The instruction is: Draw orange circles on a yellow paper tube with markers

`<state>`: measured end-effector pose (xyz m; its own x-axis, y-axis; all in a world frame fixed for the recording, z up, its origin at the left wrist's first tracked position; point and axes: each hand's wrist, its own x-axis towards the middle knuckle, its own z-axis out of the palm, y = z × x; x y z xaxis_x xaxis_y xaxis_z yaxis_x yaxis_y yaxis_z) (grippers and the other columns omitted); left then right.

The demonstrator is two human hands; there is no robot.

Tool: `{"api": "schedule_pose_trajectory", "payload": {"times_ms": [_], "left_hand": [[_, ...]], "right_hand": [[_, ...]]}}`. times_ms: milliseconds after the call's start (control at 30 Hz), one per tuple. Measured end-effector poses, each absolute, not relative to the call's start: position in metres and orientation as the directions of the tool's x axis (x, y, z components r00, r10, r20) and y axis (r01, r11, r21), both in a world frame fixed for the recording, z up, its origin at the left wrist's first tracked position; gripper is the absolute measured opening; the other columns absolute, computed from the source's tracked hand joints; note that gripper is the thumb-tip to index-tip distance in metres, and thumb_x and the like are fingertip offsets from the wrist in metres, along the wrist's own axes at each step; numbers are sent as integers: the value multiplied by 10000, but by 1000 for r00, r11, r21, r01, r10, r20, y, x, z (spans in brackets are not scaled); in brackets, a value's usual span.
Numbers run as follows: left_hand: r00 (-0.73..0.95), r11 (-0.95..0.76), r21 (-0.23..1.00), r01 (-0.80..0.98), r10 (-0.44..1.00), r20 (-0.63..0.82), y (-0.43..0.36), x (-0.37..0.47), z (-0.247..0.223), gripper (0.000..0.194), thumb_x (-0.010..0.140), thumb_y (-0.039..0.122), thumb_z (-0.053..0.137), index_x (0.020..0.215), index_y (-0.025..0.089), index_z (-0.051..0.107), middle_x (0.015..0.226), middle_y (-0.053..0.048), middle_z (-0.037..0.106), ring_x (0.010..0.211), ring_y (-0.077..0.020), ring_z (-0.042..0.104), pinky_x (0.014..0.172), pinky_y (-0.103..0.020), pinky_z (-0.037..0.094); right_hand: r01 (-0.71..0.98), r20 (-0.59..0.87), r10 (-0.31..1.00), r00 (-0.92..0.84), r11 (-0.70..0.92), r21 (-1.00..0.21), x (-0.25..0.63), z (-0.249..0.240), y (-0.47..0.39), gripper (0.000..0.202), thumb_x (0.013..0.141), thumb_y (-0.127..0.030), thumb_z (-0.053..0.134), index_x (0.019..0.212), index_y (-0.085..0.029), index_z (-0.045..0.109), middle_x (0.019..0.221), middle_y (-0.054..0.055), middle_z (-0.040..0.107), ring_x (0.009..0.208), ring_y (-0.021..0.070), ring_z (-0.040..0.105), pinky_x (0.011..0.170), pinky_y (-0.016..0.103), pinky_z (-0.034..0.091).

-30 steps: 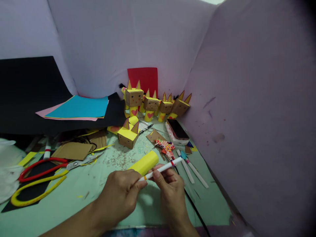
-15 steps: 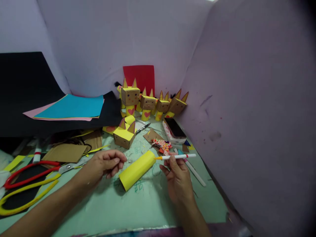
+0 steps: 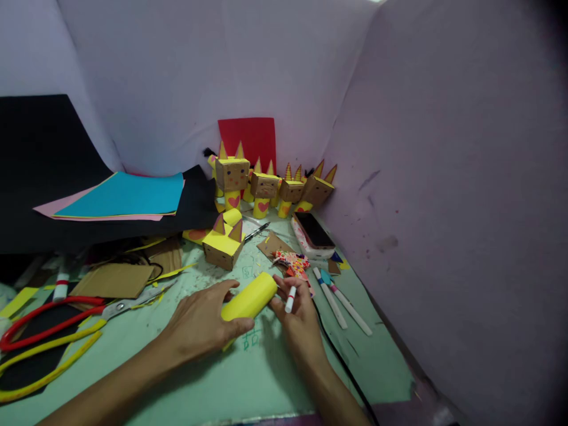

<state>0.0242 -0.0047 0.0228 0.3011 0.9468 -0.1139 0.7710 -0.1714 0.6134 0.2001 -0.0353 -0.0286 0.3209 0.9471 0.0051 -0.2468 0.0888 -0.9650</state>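
A yellow paper tube [image 3: 255, 296] lies aslant just above the green tabletop. My left hand [image 3: 206, 316] is wrapped round its near end, thumb in front and fingers behind. In my right hand [image 3: 295, 310] is a marker [image 3: 290, 300]; only its white end with a red band shows, the rest hidden by the fingers. The right fingertips are close to the tube's far end; whether they touch it I cannot tell. Beyond the tube sits a cardboard box head [image 3: 224, 248] with a yellow top and two pointed ears.
Several yellow cardboard figures [image 3: 266, 186] stand at the back before a red sheet [image 3: 252, 139]. Scissors [image 3: 97, 313] and cardboard scraps [image 3: 118, 280] lie left, below blue paper [image 3: 122, 195]. Right are a phone [image 3: 314, 229], two white markers [image 3: 339, 305] and a black cable [image 3: 341, 358].
My left hand has moved right and taken hold of the yellow tube. My right hand has moved left toward the tube, turning the marker so its white end faces me. A black cable now shows.
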Motion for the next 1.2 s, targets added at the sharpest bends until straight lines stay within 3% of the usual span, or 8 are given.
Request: {"api": "schedule_pose_trajectory", "payload": {"times_ms": [200, 300, 400, 533, 633, 933, 1067, 1200], "left_hand": [[388, 63, 948, 312, 902, -188, 6, 15, 11, 575, 545, 443, 726, 1036, 176, 590, 879, -75, 682, 782, -267, 616, 661, -338, 462], [477, 325, 945, 41, 825, -305, 7, 10, 10, 512, 542, 387, 742, 948, 142, 550, 722, -31, 630, 607, -189, 583, 547, -294, 454], [486, 372, 924, -91, 826, -285, 5, 10, 10, 503, 516, 328, 774, 926, 146, 545, 692, -5, 605, 580, -150, 559, 532, -263, 442], [525, 345, 929, -134, 820, -228, 1, 16, 6, 544, 472, 300, 794, 936, 139, 560, 706, -6, 613, 588, -140, 544, 523, -249, 428], [498, 335, 937, -101, 832, -243, -1, 20, 1, 532, 452, 304, 801, 894, 131, 561, 703, -18, 626, 591, -149, 547, 524, -259, 435], [456, 314, 949, -16, 847, -273, 3, 22, -3, 500, 491, 395, 783, 861, 133, 573, 688, -19, 622, 596, -173, 562, 544, -288, 449], [224, 145, 987, 74, 962, -158, 3, 19, -2, 577, 592, 431, 741, 1060, 131, 587, 863, -40, 638, 692, -171, 575, 611, -270, 449], [73, 289, 931, -222, 957, -279, 5, 14, 9, 338, 755, 308, 611, 1044, 133, 598, 851, -32, 605, 480, -65, 463, 422, -196, 377]], "right_hand": [[-116, 234, 964, 127, 249, -962, 174, -6, -20, 247, 743, -118, 610, 932, -239, 505, 1192, 66, 618, 1087, 209, 593, 922, 394, 453], [-143, 314, 946, 76, 322, -936, 164, 2, -11, 160, 791, -174, 606, 904, -234, 511, 1156, 66, 646, 1073, 212, 604, 899, 394, 471], [-219, 308, 938, 155, 337, -916, 162, 5, -7, 99, 829, -276, 599, 885, -213, 547, 1092, 72, 681, 974, 210, 654, 875, 399, 486], [-436, 140, 955, 261, 246, -866, 174, 9, -9, 317, 777, -437, 645, 966, -188, 593, 817, 56, 744, 617, 161, 687, 640, 308, 542], [-524, 61, 938, 340, 243, -816, 185, 12, -9, 393, 688, -497, 704, 878, -156, 651, 557, -6, 676, 429, 88, 573, 458, 187, 453], [-442, 64, 934, 352, 226, -868, 184, 12, -11, 378, 719, -513, 667, 800, -144, 681, 482, -35, 559, 425, 67, 474, 432, 172, 360], [-434, 57, 929, 366, 225, -873, 183, 12, -11, 380, 702, -513, 677, 783, -142, 677, 485, -35, 548, 424, 74, 465, 426, 184, 357], [-450, 71, 931, 357, 238, -861, 183, 9, -11, 333, 743, -479, 661, 786, -150, 681, 496, -36, 551, 438, 71, 474, 438, 177, 368]]}}
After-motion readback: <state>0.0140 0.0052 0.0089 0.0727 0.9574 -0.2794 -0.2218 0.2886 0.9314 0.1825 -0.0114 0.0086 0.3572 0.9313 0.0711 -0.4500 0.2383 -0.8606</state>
